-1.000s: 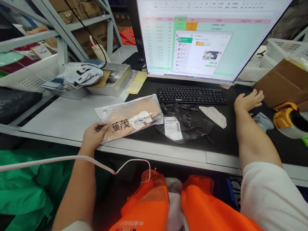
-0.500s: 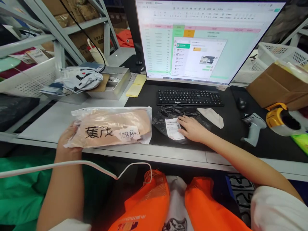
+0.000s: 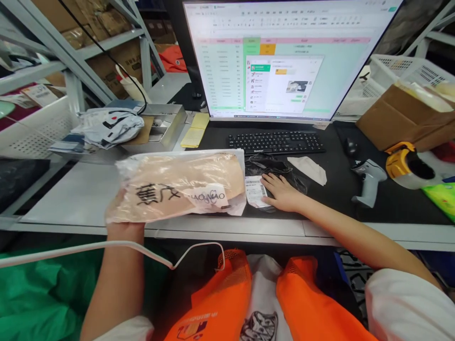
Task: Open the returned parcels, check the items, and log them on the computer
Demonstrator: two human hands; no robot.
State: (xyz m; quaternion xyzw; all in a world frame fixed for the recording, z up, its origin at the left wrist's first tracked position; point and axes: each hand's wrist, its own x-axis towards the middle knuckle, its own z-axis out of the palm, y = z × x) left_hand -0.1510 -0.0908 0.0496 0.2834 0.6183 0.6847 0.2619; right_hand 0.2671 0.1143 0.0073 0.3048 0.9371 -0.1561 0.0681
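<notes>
My left hand (image 3: 122,225) grips the left end of a clear plastic bag (image 3: 188,177) holding something flat and beige, with black handwritten characters and a white label on its front. Most of the fingers are behind the bag. My right hand (image 3: 282,192) lies flat, fingers spread, on a black plastic mailer (image 3: 270,164) and the edge of its white shipping label (image 3: 255,192). The right end of the clear bag reaches the label's left side and covers part of the black mailer. Beyond the mailer sits a black keyboard (image 3: 277,143).
A monitor (image 3: 341,71) stands behind the keyboard. To the right are a crumpled white paper (image 3: 308,169), a barcode scanner (image 3: 369,182), a mouse (image 3: 351,147), a yellow tape dispenser (image 3: 401,161) and a cardboard box (image 3: 394,118). Yellow slips (image 3: 195,130) and a metal tray (image 3: 170,128) lie left.
My left hand has moved the clear bag to the right and nearer the camera, so it overlaps the black mailer. My right hand stays on the mailer. The view has shifted slightly.
</notes>
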